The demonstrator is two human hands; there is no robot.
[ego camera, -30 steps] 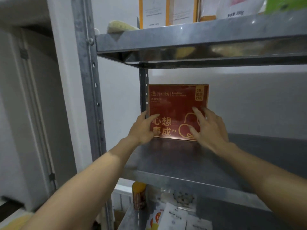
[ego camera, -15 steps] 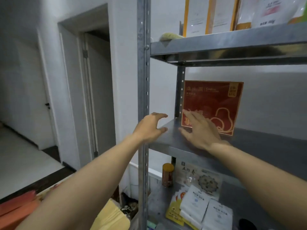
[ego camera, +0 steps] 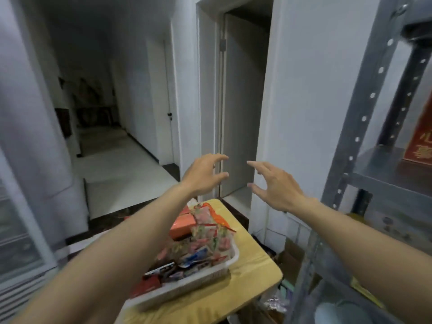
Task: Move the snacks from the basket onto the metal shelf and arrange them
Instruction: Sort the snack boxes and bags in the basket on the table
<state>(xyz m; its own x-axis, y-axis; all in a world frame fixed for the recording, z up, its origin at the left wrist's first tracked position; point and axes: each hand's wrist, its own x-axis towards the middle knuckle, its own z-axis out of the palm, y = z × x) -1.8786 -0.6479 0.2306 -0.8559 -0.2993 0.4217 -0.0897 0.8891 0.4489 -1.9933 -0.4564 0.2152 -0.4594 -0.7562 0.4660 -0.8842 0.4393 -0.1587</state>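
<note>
Left grip (ego camera: 205, 174) and right grip (ego camera: 273, 185) hang released, empty, near the basket (ego camera: 210, 274) on the tabletop (ego camera: 252, 260); its snacks (ego camera: 205, 239) look light, crinkly, slippery: pinch packets at sealed edges

Light: dim, cool indoor, bluish-grey cast overall. Brightest areas: pale corridor floor (ego camera: 121, 164) and white wall (ego camera: 311, 90); corridor's far end and top of doorway (ego camera: 245, 31) dark. Shadows: soft, no hard edges. Glare: faint sheen on metal shelf (ego camera: 383, 167) surface. Blur: motion smear throughout, heaviest on snacks (ego camera: 201, 244) in basket (ego camera: 187, 285) and along left edge; left hand (ego camera: 203, 176) and right hand (ego camera: 275, 188) sharper. Distortion: wide-angle bowing of shelf upright (ego camera: 364, 108) and side walls
</note>
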